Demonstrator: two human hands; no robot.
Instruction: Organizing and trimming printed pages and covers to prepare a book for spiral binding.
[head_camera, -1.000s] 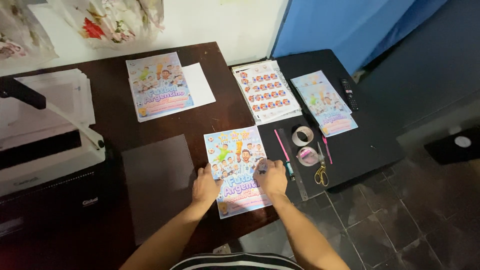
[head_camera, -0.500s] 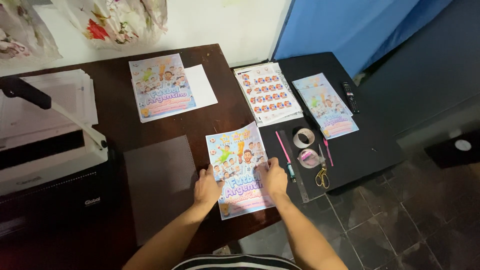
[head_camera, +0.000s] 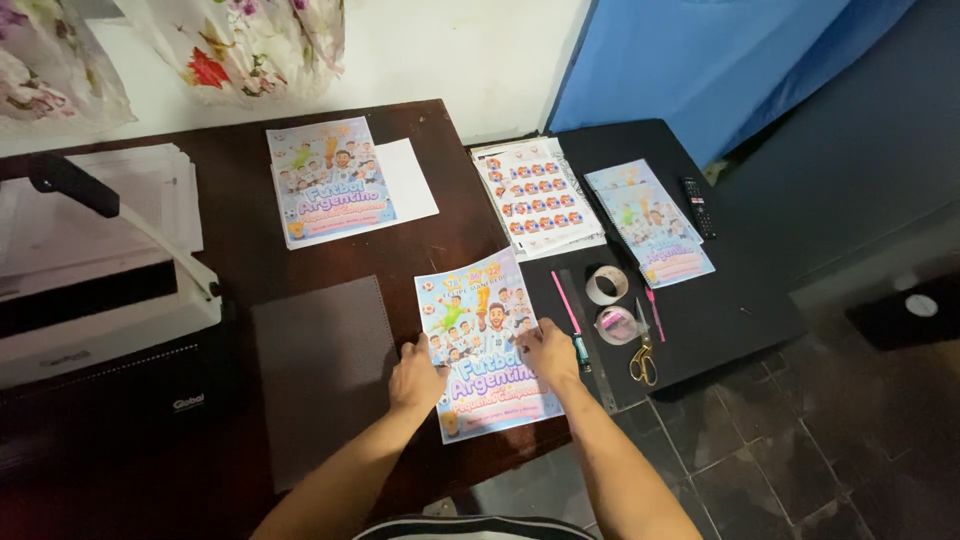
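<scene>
Left hand (head_camera: 415, 372) and right hand (head_camera: 548, 350) both press flat, fingers apart, on the cartoon booklet cover (head_camera: 487, 340) (probably loose sheets) on the worktop (head_camera: 230, 260).

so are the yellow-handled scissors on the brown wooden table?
No, the yellow-handled scissors lie on the black side table, right of the colourful cartoon booklet.

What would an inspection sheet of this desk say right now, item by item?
Surface: dark wooden table with a black side table beside it.
Job's things: colourful cartoon cover sheet, pressed flat by left hand and right hand.
Clutter: second cover, grey sheet, sticker sheets, spiral booklet, tape rolls, scissors, remote, binding machine.
Fingers: spread on the sheet, holding nothing.
Cables: nothing seen.
Surroundings: tiled floor, blue panel, floral cloth.
</scene>
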